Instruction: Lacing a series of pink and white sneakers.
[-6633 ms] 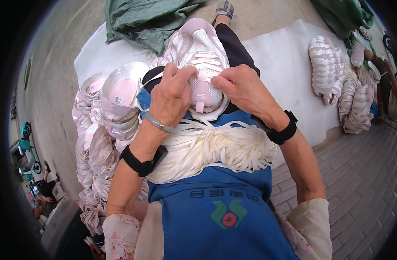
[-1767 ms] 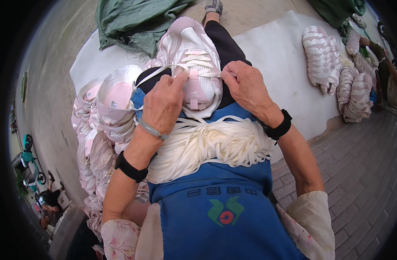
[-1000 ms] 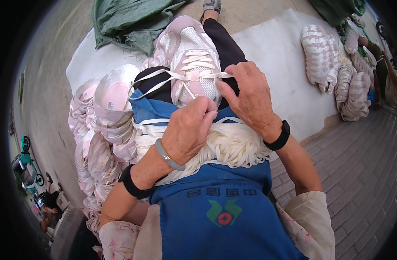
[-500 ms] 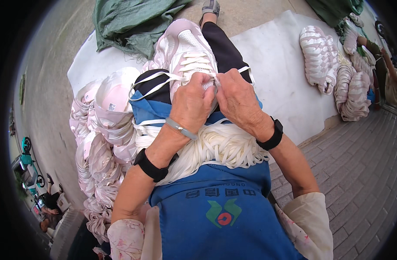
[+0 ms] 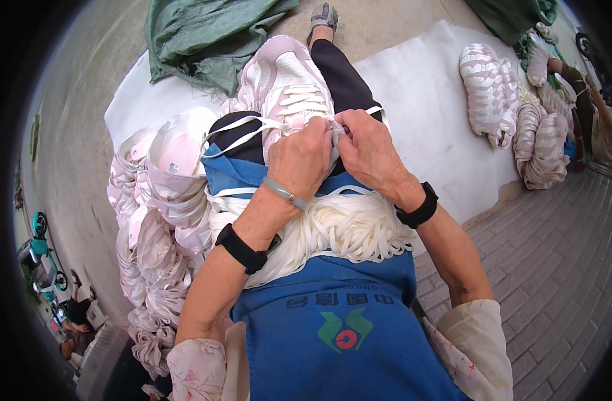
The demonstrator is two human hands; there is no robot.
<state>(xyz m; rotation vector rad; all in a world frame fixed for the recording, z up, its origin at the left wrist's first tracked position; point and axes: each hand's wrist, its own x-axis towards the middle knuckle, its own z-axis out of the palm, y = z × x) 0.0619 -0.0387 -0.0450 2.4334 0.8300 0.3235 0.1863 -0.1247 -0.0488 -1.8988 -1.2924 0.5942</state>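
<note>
A pink and white shoe upper lies across my lap, its toe pointing away from me. White lace crosses its front in several rows, and a loose lace loops out to the left over my dark trouser leg. My left hand is closed at the upper's near end, its fingertips at the lace holes. Beside it my right hand pinches at the right-hand edge, close to the lace. What sits between the fingertips is mostly hidden. A heap of white shoelaces rests on my blue apron.
Stacked pink and white shoe uppers stand at my left. More bundled uppers lie on the white sheet at the right, near another person's arm. A green cloth sack lies ahead; grey paving is at right.
My left hand has turned, its back now facing up more, and its fingers have shifted slightly at the eyelets. My right fingers have curled in closer to the edge.
</note>
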